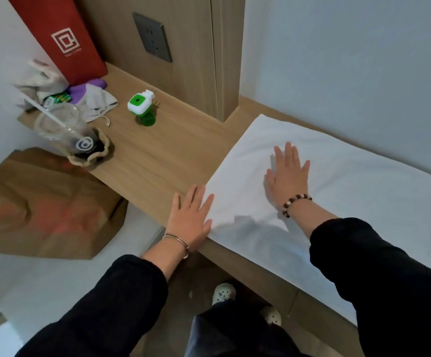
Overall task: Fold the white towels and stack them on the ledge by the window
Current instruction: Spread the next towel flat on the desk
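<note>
1. Two black sleeves (pixel 389 274) nearest the lens; below them two pale shoes (pixel 223 293) on the floor, nearer than the towel.
2. Left hand (pixel 190 217): flat, fingers straight and together, holding nothing; it rests on the wooden ledge (pixel 157 155) with its thumb side touching the towel's left edge; one metal bangle (pixel 177 243) at the wrist.
3. Right hand (pixel 287 176): flat, fingers spread wide, palm down on the towel just right of its left edge; grips nothing; one bead bracelet (pixel 295 203).
4. White towel (pixel 363 202): count one in view; spread flat along the ledge under the right hand; layers beneath, cannot tell; no window in view.
5. Handling, judged: light, soft, limp; will not hold shape if lifted by the middle; likely to slide a little on smooth wood, so one palm pinning it helps; best hold is a pinch at two corners or along one edge, the near-left corner being closest to the left hand; not fragile.
6. Left of the towel: one brown paper bag (pixel 41 207), one clear cup (pixel 65 130) with straw.
7. Further left and beyond the towel: one green plug-in device (pixel 141 108); crumpled cloths, number unclear; one red bag (pixel 65 39); one wall socket (pixel 152 37).
</note>
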